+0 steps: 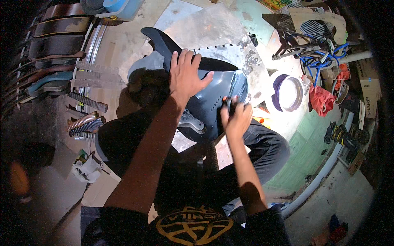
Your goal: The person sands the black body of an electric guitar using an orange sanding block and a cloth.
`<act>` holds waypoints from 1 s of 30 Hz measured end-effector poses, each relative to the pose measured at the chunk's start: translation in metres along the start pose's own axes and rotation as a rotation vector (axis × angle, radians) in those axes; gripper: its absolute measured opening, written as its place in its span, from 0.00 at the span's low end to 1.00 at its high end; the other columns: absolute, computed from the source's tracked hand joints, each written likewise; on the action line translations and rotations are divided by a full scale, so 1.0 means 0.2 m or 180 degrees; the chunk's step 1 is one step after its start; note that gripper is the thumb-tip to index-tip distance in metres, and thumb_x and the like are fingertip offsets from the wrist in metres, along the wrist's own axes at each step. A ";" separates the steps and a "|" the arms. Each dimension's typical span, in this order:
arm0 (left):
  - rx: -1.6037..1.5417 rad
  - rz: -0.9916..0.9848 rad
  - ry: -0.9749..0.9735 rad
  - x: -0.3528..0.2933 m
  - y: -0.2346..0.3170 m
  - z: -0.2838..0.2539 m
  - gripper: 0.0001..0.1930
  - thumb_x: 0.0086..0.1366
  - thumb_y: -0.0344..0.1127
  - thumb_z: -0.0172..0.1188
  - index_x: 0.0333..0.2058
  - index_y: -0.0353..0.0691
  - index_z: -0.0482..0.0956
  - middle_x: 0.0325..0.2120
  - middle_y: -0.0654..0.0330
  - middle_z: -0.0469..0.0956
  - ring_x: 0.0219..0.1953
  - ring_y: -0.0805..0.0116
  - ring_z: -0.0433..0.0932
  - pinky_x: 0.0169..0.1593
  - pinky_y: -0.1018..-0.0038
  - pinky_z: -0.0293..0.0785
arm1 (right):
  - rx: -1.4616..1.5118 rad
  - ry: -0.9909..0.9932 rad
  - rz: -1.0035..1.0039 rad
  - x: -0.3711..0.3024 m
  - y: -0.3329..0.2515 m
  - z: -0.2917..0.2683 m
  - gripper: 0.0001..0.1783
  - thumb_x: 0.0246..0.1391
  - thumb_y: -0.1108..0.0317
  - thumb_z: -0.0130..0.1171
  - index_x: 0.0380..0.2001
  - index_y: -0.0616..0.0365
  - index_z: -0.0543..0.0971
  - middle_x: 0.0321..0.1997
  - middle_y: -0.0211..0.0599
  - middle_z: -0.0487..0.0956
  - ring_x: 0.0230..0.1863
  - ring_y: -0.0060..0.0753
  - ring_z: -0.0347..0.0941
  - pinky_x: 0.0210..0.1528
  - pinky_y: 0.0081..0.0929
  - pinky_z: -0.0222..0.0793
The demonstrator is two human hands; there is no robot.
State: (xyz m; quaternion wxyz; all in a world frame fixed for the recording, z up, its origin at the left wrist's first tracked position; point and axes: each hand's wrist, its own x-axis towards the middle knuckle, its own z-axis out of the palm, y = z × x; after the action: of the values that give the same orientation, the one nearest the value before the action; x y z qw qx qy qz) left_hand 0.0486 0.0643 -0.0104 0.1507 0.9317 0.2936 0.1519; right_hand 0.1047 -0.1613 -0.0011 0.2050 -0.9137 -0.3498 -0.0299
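Observation:
A glossy black guitar body with a curved horn and short rows of small holes lies across my lap. My left hand rests flat on its upper face, fingers spread and holding nothing. My right hand is bent round a small dark block at the body's right side. The block is partly hidden by the fingers, and its exact kind cannot be made out. Pale wet streaks shine on the face just above that hand. Nearer me, a grey shaped recess shows in the body.
A white bucket with a purple inner wall stands to the right, beside a red cloth. Metal stands with blue cable sit at far right. Curved dark pieces line a rack at left, near ridged strips.

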 end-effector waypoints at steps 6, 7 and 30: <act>-0.0014 -0.0012 -0.0158 -0.02 0.02 0.02 0.34 0.56 0.57 0.67 0.53 0.38 0.79 0.54 0.48 0.74 0.65 0.49 0.66 0.71 0.46 0.52 | -0.0225 0.0172 0.0144 0.48 0.02 0.07 0.21 0.49 0.57 0.68 0.42 0.58 0.78 0.39 0.57 0.73 0.43 0.63 0.70 0.44 0.54 0.65; -0.0001 -0.0011 -0.0133 -0.02 0.02 0.02 0.33 0.56 0.57 0.67 0.53 0.38 0.79 0.54 0.48 0.74 0.65 0.49 0.66 0.71 0.46 0.52 | -0.0183 0.0207 0.0125 0.47 0.03 0.07 0.21 0.49 0.57 0.68 0.42 0.57 0.78 0.39 0.57 0.72 0.43 0.63 0.70 0.44 0.54 0.65; -0.0014 -0.0018 -0.0294 0.02 0.02 0.00 0.35 0.56 0.60 0.65 0.55 0.39 0.78 0.56 0.49 0.74 0.67 0.51 0.65 0.73 0.50 0.50 | -0.0174 0.0205 0.0095 0.45 0.02 0.07 0.18 0.49 0.58 0.68 0.39 0.58 0.79 0.38 0.57 0.73 0.42 0.62 0.71 0.42 0.54 0.65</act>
State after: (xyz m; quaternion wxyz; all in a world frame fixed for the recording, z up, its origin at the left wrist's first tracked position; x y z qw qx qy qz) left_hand 0.0535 0.0637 -0.0073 0.1665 0.9366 0.2885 0.1090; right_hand 0.1743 -0.1014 0.0020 0.1915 -0.9226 -0.3283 -0.0658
